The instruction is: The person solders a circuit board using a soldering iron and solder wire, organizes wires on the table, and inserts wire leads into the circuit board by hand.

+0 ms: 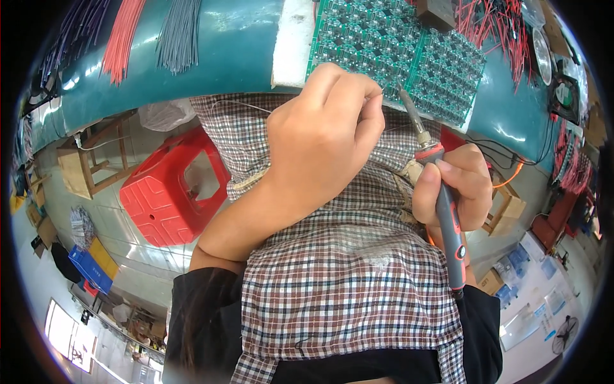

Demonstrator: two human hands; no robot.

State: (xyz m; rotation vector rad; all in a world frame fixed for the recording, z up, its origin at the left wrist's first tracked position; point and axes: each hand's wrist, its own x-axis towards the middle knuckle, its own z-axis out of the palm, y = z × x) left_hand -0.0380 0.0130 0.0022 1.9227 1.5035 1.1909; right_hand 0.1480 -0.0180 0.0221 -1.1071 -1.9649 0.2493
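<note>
In my right hand is a soldering iron with a grey and red handle, its metal tip slanting up to the near edge of the green circuit boards. My left hand is closed in a pinch beside that tip, over the near edge of the boards. A thin strand of solder wire trails from the left side of this hand, and a short end shows past the fingertips. Whether the iron's tip touches a board I cannot tell. The boards form a panel full of small parts, resting on a white foam slab.
Bundles of red wires and grey wires lie on the teal table at left; more red wires lie at right. A dark block sits on the boards. A small fan is far right. Below left stands a red stool.
</note>
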